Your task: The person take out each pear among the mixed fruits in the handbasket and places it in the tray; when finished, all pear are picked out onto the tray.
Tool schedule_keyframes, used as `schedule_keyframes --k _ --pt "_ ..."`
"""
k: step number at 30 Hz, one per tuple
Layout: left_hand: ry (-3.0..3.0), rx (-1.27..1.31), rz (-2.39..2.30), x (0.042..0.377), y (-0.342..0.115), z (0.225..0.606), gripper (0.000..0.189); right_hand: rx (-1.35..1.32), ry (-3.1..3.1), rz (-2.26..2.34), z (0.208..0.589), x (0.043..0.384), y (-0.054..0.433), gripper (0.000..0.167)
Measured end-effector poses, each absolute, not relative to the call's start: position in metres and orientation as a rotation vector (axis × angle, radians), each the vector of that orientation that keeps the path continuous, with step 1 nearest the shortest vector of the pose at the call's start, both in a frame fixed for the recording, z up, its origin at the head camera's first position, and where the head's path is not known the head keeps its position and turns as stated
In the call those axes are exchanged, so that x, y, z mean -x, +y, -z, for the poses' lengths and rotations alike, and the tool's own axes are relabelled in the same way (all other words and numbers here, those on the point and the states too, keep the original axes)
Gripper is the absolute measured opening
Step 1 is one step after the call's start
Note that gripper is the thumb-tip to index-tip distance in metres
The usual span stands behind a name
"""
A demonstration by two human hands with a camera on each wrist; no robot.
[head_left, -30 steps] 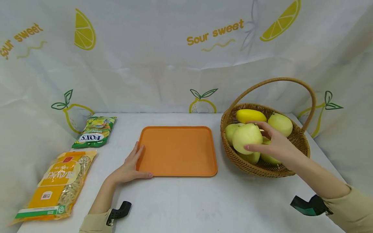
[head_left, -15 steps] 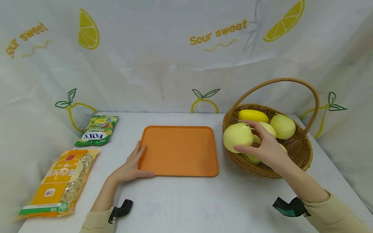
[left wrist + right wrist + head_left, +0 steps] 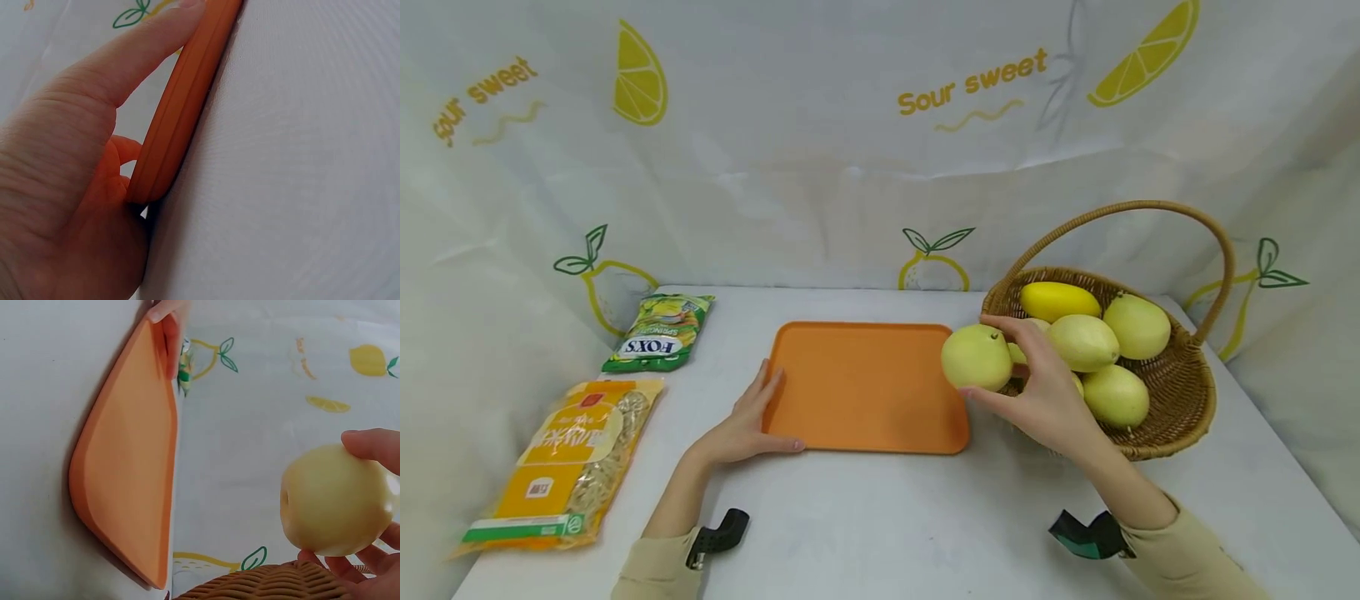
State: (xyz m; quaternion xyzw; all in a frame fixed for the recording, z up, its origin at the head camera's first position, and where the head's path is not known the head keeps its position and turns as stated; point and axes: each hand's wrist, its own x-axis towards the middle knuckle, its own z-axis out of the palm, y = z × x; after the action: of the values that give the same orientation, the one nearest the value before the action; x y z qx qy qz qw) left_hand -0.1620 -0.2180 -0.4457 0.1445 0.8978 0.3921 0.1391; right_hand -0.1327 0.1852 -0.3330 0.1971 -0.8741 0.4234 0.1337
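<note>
My right hand holds a round, pale yellow-green pear between thumb and fingers, raised over the right end of the orange tray. In the right wrist view, fingertips and thumb wrap the sides of that pear. Around the tray's near-left corner lies my left hand, fingers spread along the left edge and thumb at the front edge. The left wrist view shows the thumb against the tray's rim. Behind my right hand stands a wicker basket with several pale pears and a bright yellow oblong fruit.
The basket's tall handle arches above the fruit. At the left lie a green Fox's candy bag and a yellow-orange packet showing pale dried contents. A white printed cloth hangs behind the white table.
My right hand has carried the pear leftward out of the basket to the tray's right edge, uncovering more pears. My left hand keeps its place at the tray; the whole view has shifted slightly.
</note>
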Motion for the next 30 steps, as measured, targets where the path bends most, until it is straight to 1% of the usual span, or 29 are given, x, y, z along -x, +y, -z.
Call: schedule_keyframes --k 5,12,20,30 --pt "2.599 -0.417 -1.129 0.163 -0.218 0.447 0.119 -0.629 -2.481 -1.104 0.342 0.136 0.174 0.081" --pt "2.596 -0.430 -1.140 0.164 -0.218 0.447 0.118 -0.663 -2.462 -1.075 0.352 0.139 0.156 0.079" --pt "2.605 -0.436 -1.129 0.164 -0.219 0.445 0.117 -0.696 -2.432 -1.176 0.372 0.148 0.136 0.080" --pt "2.607 -0.439 -1.123 0.164 -0.219 0.445 0.117 -0.602 -2.510 -1.345 0.397 0.167 0.111 0.076"
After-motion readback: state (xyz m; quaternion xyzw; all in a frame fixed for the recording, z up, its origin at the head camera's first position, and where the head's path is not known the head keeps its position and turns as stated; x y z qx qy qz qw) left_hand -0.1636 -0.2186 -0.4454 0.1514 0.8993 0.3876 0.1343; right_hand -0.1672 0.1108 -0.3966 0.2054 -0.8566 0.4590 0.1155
